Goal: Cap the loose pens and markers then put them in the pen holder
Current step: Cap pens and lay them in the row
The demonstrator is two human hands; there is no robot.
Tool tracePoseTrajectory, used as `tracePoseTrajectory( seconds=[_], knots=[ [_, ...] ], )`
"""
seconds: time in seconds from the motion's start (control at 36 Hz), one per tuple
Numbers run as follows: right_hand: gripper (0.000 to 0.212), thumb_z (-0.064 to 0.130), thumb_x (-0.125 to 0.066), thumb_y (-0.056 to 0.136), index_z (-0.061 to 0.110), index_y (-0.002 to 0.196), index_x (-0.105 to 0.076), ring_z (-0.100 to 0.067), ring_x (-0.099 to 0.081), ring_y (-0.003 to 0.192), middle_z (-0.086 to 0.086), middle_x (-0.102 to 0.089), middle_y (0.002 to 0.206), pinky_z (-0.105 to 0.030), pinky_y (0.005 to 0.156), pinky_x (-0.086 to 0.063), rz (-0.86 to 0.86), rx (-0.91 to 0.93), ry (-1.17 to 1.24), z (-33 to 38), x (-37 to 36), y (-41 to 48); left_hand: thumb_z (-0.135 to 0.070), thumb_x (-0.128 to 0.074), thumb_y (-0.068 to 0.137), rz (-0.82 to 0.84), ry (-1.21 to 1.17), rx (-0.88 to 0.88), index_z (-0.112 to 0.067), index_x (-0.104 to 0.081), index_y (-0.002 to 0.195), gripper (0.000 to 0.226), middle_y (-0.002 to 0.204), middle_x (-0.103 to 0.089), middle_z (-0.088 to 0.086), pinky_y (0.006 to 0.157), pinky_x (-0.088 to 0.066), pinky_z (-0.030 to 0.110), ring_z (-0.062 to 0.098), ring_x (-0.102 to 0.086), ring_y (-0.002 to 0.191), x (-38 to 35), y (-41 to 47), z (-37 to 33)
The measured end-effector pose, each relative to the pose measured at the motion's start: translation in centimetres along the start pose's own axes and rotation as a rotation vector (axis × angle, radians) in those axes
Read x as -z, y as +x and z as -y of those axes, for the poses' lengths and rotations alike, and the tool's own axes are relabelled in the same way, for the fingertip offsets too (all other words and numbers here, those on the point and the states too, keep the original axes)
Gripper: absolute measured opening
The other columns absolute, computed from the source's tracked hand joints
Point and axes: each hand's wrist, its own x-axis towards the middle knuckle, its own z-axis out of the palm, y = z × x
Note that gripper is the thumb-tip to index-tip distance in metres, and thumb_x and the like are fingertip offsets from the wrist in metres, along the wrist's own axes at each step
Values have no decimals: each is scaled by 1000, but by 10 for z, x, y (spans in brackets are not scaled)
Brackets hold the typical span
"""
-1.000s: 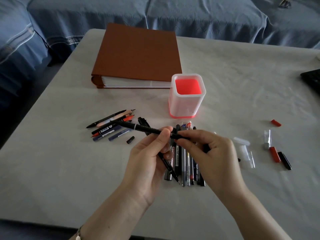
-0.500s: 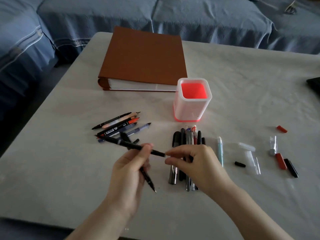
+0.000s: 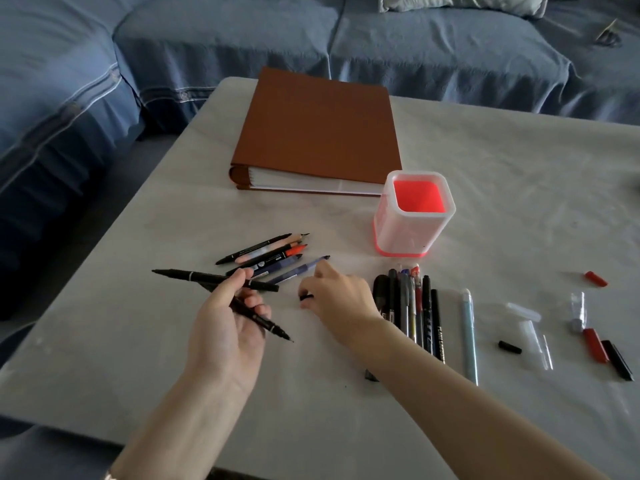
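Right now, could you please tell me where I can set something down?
Bare: table right of the pen holder, and left of the left hand. Crowded: the loose pens, the right hand pinching a black cap, the pen row and the spare caps.

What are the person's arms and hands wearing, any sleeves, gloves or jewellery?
Both forearms are bare, no sleeves. The left hand and right hand have no gloves and no rings that show. A pale band peeks in at the left wrist, cut by the frame's edge.
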Motion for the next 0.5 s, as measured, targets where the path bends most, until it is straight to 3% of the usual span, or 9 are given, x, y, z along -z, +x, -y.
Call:
tracePoseTrajectory(
  seconds=[0.08,0.14,0.19,0.25,0.36,0.44,0.5],
  knots=[
    [19,30,-51,90,19,103,-60,-23,-58,91,1,-52,115,-28,68,-38,-77,-56,217,-3,7,-19,-14,-44,93,-3,-70,-10,-14,-56,78,19,63,-35,-6,47,-33,14,4,-35,48,-6,1,3],
    [13,30,-56,87,22,96,-61,-5,-57,78,9,-62,100,-24,68,-41,-132,-137,458,-7,17,-38,-15,-43,93,2,-110,-24,-14,-56,79,19,63,-35,-6,55,-32,19,5,-35,50,-11,-1,6],
    [4,27,-63,83,30,85,-62,5,-52,62,16,-64,79,-10,59,-39,-178,-219,705,-12,28,-60,-14,-42,94,12,-159,-30,-13,-56,81,19,63,-34,-5,58,-32,21,6,-34,52,-18,-6,11],
    [17,23,-67,79,39,77,-61,6,-53,60,19,-66,74,-6,58,-40,-234,-276,857,-16,38,-82,-15,-42,94,28,-194,-23,-13,-56,82,19,61,-35,-6,59,-32,21,6,-34,51,-26,-11,18],
    [23,17,-67,79,40,78,-67,-2,-47,49,8,-69,70,-7,49,-40,-319,-337,1002,-17,51,-112,-16,-43,94,56,-202,4,-13,-57,79,21,54,-39,-7,61,-33,21,6,-36,52,-39,-23,32],
    [17,13,-70,76,30,79,-71,4,-51,46,23,-61,51,-4,49,-36,-359,-346,1009,-15,52,-124,-17,-44,93,65,-202,16,-14,-58,80,19,54,-40,-7,62,-33,21,6,-36,52,-48,-32,42],
    [16,12,-72,74,28,76,-70,5,-52,45,25,-61,52,-5,48,-35,-382,-362,1006,-14,49,-128,-17,-44,93,78,-198,4,-14,-58,79,20,58,-40,-7,64,-33,21,6,-36,53,-52,-36,46]
  ],
)
